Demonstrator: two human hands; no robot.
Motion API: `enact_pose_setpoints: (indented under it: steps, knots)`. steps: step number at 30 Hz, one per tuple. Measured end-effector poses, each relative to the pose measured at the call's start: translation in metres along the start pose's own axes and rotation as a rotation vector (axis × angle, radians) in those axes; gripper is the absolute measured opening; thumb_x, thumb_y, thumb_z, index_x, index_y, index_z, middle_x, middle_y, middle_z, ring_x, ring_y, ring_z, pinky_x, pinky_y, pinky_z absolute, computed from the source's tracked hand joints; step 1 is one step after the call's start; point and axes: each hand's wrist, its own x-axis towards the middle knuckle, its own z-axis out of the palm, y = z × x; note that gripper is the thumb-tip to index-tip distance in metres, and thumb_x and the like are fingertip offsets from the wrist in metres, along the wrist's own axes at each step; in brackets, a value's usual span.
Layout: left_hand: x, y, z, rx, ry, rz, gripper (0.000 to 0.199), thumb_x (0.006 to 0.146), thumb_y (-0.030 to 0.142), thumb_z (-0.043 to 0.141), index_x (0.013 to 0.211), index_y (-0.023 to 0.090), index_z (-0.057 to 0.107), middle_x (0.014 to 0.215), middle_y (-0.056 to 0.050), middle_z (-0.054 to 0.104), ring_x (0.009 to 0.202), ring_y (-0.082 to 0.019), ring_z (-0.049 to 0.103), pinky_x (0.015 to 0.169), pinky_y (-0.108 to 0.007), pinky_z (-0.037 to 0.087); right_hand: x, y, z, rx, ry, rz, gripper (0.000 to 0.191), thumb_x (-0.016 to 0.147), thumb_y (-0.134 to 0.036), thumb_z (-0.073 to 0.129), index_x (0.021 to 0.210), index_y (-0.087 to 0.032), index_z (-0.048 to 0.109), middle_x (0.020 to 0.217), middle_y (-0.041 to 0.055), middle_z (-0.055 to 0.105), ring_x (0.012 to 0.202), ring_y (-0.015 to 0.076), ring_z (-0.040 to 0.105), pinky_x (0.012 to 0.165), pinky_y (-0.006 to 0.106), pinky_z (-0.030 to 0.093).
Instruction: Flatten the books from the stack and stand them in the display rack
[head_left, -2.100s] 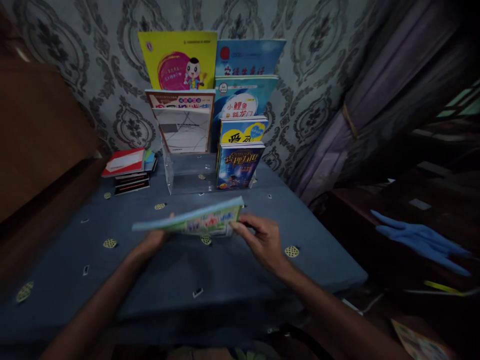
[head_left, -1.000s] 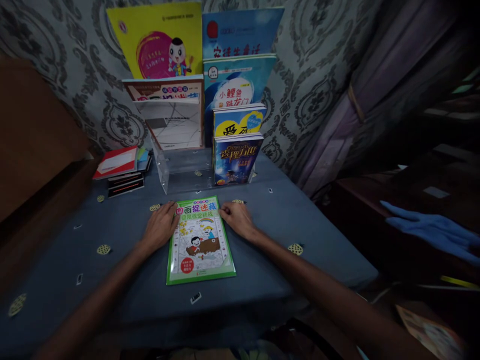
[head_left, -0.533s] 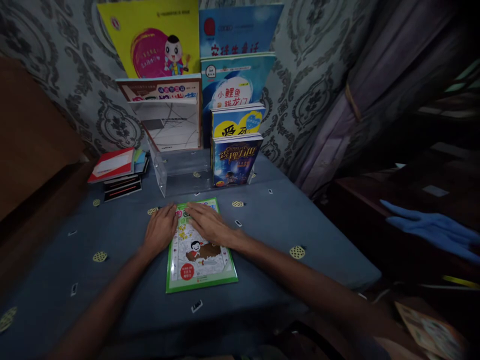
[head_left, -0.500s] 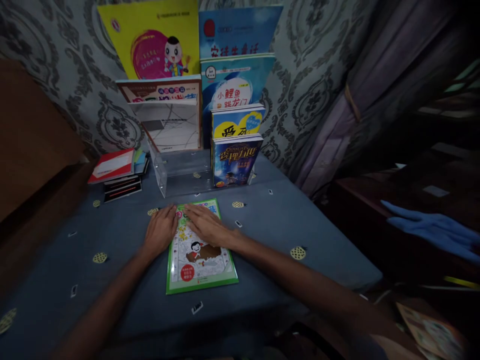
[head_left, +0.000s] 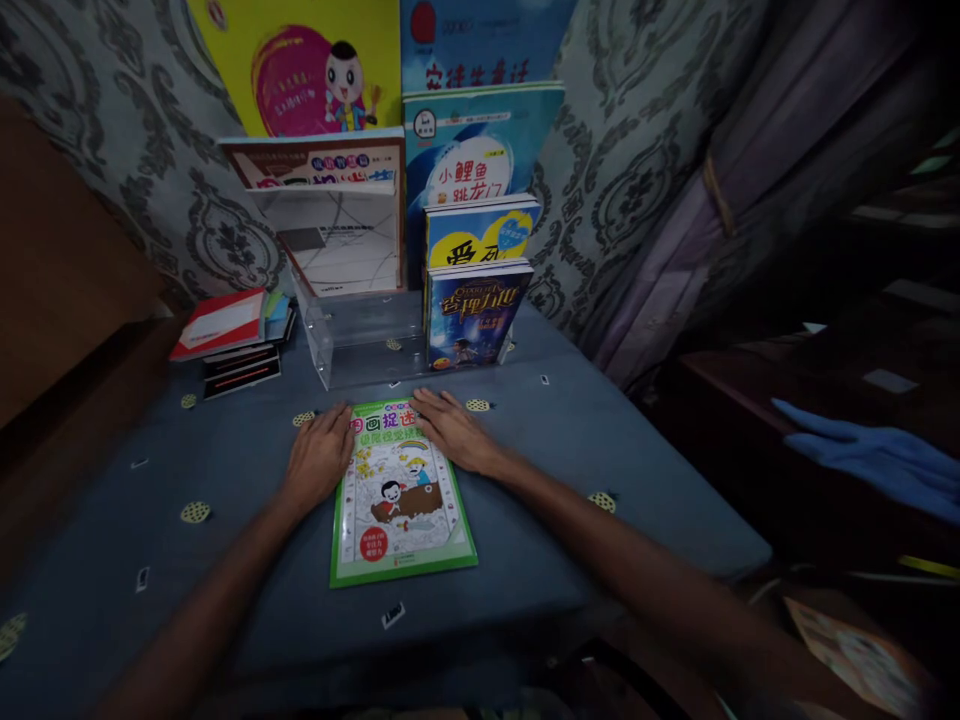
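Note:
A thin green-bordered picture book (head_left: 405, 500) lies flat on the blue tablecloth, its cover facing up with cartoon children and Chinese lettering. My left hand (head_left: 321, 455) rests along its upper left edge, fingers stretched out and touching the border. Across from it, my right hand (head_left: 457, 432) lies over the upper right corner with fingers extended and hides part of the title. Neither hand grips anything. Behind the book stands a clear acrylic display rack (head_left: 360, 360), with a dark blue paperback (head_left: 476, 315) at its front right.
Taller books stand in the rack, among them a yellow one (head_left: 300, 70) and a teal one (head_left: 487, 140). A small stack topped by a red book (head_left: 221, 325) sits at the left. Patterned curtain hangs behind; a blue glove (head_left: 877, 455) lies at the right.
My right hand has slid rightward across the cover to the upper right corner, uncovering the middle of the title and picture. My left hand stays at the left edge.

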Motion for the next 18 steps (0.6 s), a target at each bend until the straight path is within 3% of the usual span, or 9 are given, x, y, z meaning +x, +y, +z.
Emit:
enact_pose_setpoints:
  steps: [3,8,12,18]
  knots:
    - [-0.001,-0.005,0.003,-0.025,-0.017,0.008,0.049,0.104,0.035,0.029,0.134,0.013,0.061,0.142,-0.016,0.061,0.129,-0.029,0.059,0.109,-0.048,0.045,0.001,0.01,-0.001,0.091,0.013,0.002,0.048,0.106,-0.037,0.034,0.146,-0.018,0.053,0.154,0.0136,0.049,0.148,0.0263,0.038,0.123,0.055,0.026]
    - [-0.001,-0.017,0.009,-0.079,-0.173,0.057,0.062,0.104,0.047,0.026,0.15,0.009,0.044,0.159,-0.017,0.041,0.15,-0.029,0.035,0.118,-0.049,0.035,0.004,0.02,-0.005,0.247,0.008,0.015,0.055,0.107,-0.046,0.028,0.149,-0.017,0.05,0.151,0.0122,0.053,0.144,0.0259,0.046,0.124,0.054,0.025]
    - [0.003,-0.022,0.009,-0.082,-0.295,0.085,0.072,0.103,0.056,0.024,0.157,0.009,0.031,0.164,-0.017,0.029,0.155,-0.029,0.022,0.122,-0.053,0.025,0.005,0.023,-0.012,0.364,0.035,0.025,0.058,0.104,-0.057,0.032,0.146,-0.023,0.053,0.149,0.0086,0.056,0.139,0.0256,0.051,0.121,0.051,0.033]
    - [0.011,-0.017,0.005,-0.081,-0.354,0.167,0.081,0.101,0.065,0.021,0.159,0.009,0.025,0.166,-0.017,0.022,0.156,-0.03,0.016,0.123,-0.053,0.021,0.008,0.024,-0.02,0.506,0.035,0.053,0.063,0.1,-0.066,0.037,0.138,-0.022,0.062,0.145,0.0094,0.06,0.136,0.0281,0.054,0.119,0.051,0.037]
